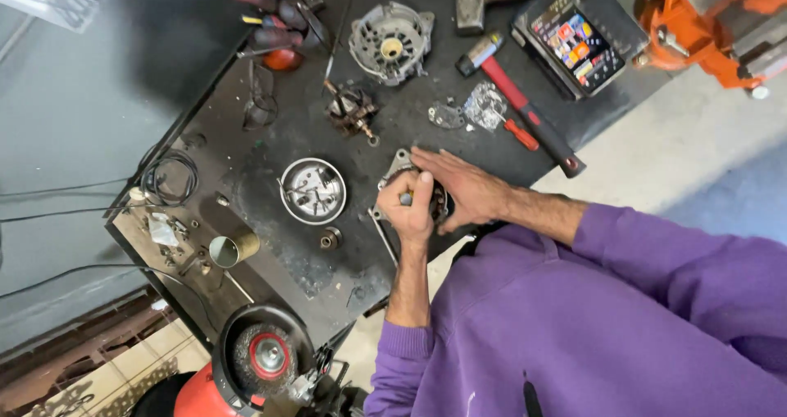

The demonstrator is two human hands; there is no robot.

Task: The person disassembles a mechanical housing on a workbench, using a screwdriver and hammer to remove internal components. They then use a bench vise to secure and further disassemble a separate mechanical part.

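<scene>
Covering most of the housing [399, 164], both hands [459, 189].

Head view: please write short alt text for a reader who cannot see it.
Seen from above, a person in a purple sweater works on a metal housing at a dark workbench: the left hand grips a tool on it and the right hand steadies it. Nearby lie a round metal bowl, a hammer and a second housing.

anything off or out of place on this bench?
Mostly ordinary clutter. One oddity: the red-handled hammer lies diagonally with its grip end past the bench edge. Both the left hand and right hand sit on the metal housing.
</scene>
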